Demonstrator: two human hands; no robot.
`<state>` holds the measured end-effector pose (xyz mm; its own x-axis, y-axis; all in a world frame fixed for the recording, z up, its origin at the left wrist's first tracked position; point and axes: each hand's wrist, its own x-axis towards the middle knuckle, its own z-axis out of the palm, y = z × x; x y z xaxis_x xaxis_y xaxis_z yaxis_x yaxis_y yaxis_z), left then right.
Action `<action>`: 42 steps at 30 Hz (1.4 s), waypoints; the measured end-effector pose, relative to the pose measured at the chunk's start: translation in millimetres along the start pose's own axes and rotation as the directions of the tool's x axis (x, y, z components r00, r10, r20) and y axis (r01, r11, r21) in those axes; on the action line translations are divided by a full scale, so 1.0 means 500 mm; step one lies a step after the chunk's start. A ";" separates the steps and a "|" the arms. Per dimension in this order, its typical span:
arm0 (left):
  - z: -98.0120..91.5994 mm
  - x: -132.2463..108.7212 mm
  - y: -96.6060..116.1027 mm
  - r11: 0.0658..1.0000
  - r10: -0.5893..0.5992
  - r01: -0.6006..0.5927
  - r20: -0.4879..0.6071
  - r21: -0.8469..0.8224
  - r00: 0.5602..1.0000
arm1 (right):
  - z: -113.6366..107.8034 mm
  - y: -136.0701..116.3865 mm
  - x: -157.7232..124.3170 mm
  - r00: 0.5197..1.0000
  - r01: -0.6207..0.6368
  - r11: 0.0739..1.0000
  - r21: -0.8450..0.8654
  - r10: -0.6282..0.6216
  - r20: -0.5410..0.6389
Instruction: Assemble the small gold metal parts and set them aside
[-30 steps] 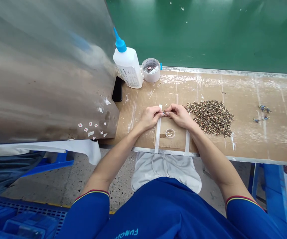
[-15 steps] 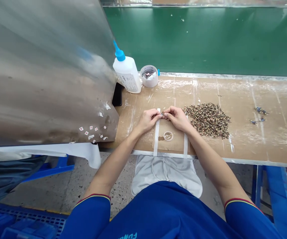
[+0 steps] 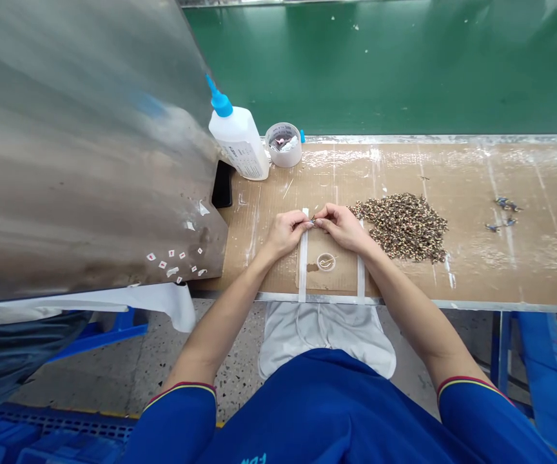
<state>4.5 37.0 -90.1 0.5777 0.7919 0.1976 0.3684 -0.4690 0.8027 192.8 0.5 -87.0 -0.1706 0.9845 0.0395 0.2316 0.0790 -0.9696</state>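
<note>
My left hand point(image 3: 285, 233) and my right hand point(image 3: 343, 227) meet above the cardboard-covered bench point(image 3: 476, 277). Their fingertips pinch a tiny dark piece point(image 3: 312, 221) from both sides; it is too small and too covered by my fingers to identify. Just right of my right hand lies a heap of small mottled brown pieces point(image 3: 404, 227). Below my hands sits a small round transparent dish point(image 3: 326, 261) holding a thin pale curl. Two white tape strips point(image 3: 302, 264) run under my wrists.
A white glue bottle with a blue nozzle point(image 3: 237, 142) and a tape-roll-shaped tub of scraps point(image 3: 283, 145) stand at the bench's back edge. A dented metal sheet point(image 3: 89, 148) rises at left, a green wall point(image 3: 380, 64) behind. Several small bluish pieces point(image 3: 503, 212) lie at right.
My view has shifted slightly, so the bench sits a little differently in the frame. My hands stay together, pinching the tiny piece, with no visible change in grip.
</note>
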 end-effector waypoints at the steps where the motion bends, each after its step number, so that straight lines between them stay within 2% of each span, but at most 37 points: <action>1: 0.000 0.000 0.000 1.000 -0.006 0.006 -0.001 -0.003 1.000 | 0.000 0.000 0.000 1.000 0.005 1.000 -0.019 -0.005 -0.001; 18: -0.002 -0.002 -0.001 0.999 0.010 -0.009 0.008 -0.044 1.000 | 0.005 -0.003 -0.003 1.000 0.007 0.997 -0.075 -0.007 -0.002; 28: -0.004 -0.002 0.006 1.000 -0.007 0.007 0.009 -0.025 1.000 | 0.002 0.001 0.000 0.999 -0.028 0.995 0.098 0.031 -0.024; 36: -0.005 -0.003 0.003 1.000 -0.015 0.015 0.024 -0.026 1.000 | 0.003 -0.003 -0.003 0.999 -0.031 0.998 0.061 0.033 -0.038; 42: -0.001 -0.003 0.004 0.998 -0.045 0.046 0.026 -0.038 0.999 | 0.005 0.000 -0.002 0.999 0.020 1.000 -0.016 -0.021 -0.044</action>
<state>4.0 34.9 -88.5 0.5793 0.8018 0.1468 0.3665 -0.4170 0.8317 190.8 -0.8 -87.7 -0.1334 0.9886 0.0704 0.2432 0.1015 -0.9646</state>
